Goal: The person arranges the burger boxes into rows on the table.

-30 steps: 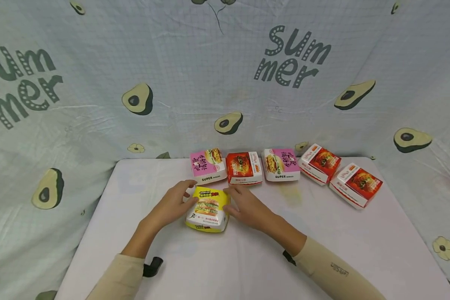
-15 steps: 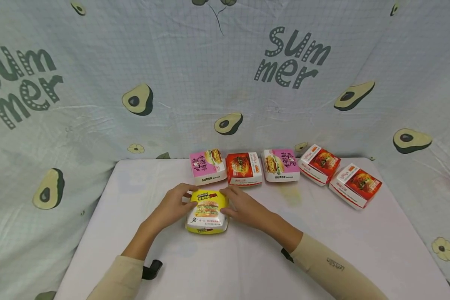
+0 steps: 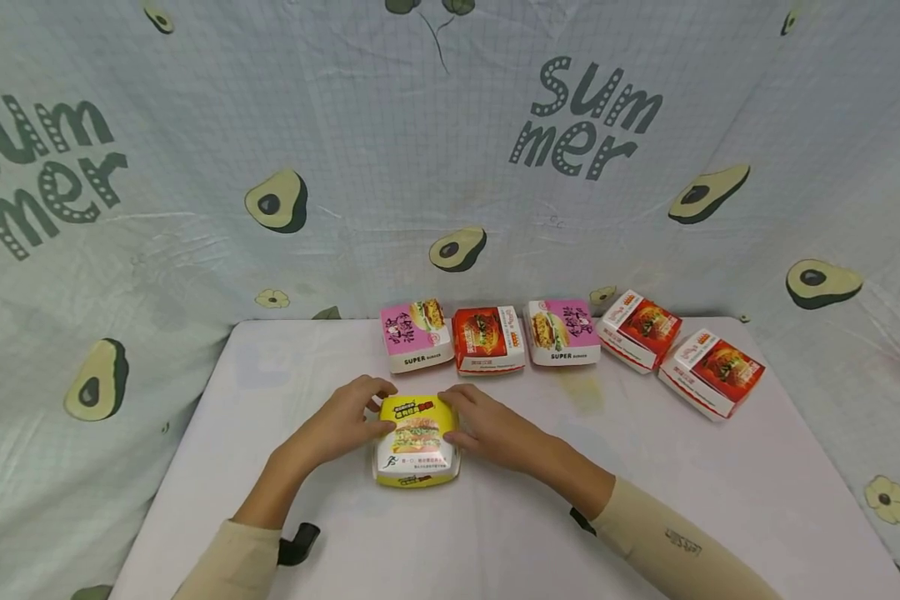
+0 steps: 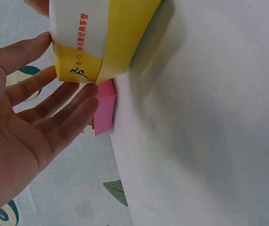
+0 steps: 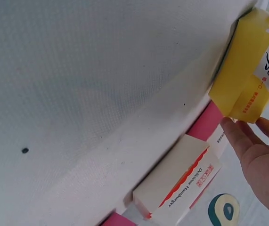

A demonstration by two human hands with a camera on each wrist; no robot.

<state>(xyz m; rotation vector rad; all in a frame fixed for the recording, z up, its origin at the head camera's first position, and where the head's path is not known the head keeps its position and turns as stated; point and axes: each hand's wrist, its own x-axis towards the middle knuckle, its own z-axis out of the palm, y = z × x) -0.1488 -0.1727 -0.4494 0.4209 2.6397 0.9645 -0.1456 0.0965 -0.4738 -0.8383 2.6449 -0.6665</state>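
A yellow and white burger box [image 3: 417, 442] lies closed on the table in the head view, with a burger picture on its lid. At its left far corner my left hand [image 3: 348, 419] grips it, thumb on the lid's edge and fingers at the back. My right hand [image 3: 491, 425] holds the opposite far corner in the same way. In the left wrist view the box [image 4: 85, 42] meets the thumb and fingertips of the left hand [image 4: 35, 108]. The right wrist view has the right hand's fingertips against the corner of the box [image 5: 242, 66].
Behind the yellow box, a pink burger box [image 3: 417, 333], a red one [image 3: 487, 340] and another pink one [image 3: 562, 332] form a row along the table's back edge. Two more red boxes [image 3: 640, 329] [image 3: 712, 372] stand farther right. A patterned cloth [image 3: 375, 150] hangs behind the table [image 3: 420, 550].
The yellow burger box has slid toward me, away from the row, and has turned slightly so it sits straighter. Both hands have moved back with it. The other boxes have stayed put.
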